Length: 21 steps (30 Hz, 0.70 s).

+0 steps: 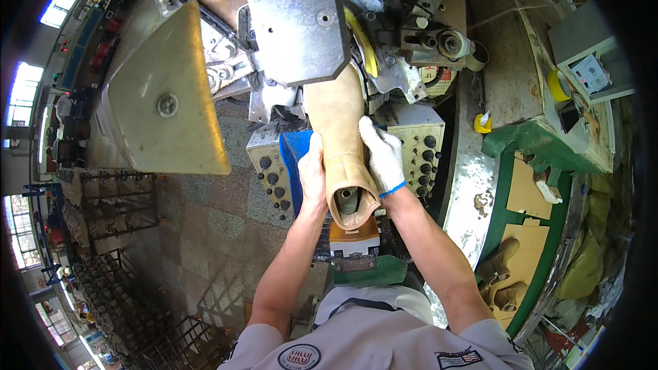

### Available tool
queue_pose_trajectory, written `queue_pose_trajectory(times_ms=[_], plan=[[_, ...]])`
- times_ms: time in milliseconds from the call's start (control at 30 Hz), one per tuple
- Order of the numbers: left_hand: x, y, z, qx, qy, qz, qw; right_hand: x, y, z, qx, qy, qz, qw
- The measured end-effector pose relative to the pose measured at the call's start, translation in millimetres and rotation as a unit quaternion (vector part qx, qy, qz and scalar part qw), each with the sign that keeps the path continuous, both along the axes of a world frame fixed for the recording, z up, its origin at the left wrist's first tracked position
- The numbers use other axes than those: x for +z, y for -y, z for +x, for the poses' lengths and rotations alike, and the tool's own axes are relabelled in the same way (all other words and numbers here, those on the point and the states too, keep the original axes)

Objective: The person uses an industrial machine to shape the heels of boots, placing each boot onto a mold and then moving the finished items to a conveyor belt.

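The head view looks down on a tan boot (339,144) standing toe-first in a steel machine (298,20), its open top turned toward the person. The bare left hand (312,171) lies flat along the boot's left side, fingers (316,145) closed against the leather. The right hand (382,154), in a white glove with a blue cuff, grips the right side, its fingers (369,133) wrapped over the shaft. Both hands hold the boot between them, just above an orange block (354,234) and a green plate (370,271).

A blue panel (293,157) sits just left of the left hand. Grey control boxes (423,154) with rows of black knobs flank the boot on either side. A large tan wedge-shaped cover (168,99) juts out at the left over a speckled floor (205,219).

To the right, a green-edged bench (541,144) carries flat brown card pieces (528,188) and another tan boot (504,267) lying on its side. A small yellow bottle (482,122) stands near the bench's upper corner, and a yellow tape roll (558,84) sits beside a pale box (589,72) with a small square label. Behind the machine head is a red-and-white rectangular label (439,75), too small to make out. Dark wire racks (110,212) line the far left.
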<state>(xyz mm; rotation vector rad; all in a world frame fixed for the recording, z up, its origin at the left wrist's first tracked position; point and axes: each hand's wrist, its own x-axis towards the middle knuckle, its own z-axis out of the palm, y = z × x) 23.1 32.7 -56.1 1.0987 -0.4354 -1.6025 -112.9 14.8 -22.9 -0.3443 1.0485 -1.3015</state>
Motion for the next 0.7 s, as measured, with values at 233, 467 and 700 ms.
queue_pose_trajectory(times_ms=[233,467,700], plan=[[-6,5,10,-0.016,0.081,-0.01,0.997,2,-1,7,-0.012,-0.01,0.011,1.0],[12,7,8,0.01,0.06,-0.038,0.997,-1,-1,7,0.003,0.0,0.004,1.0],[20,9,5,0.008,0.079,0.009,0.997,5,-2,13,-0.023,-0.106,0.005,0.994]])
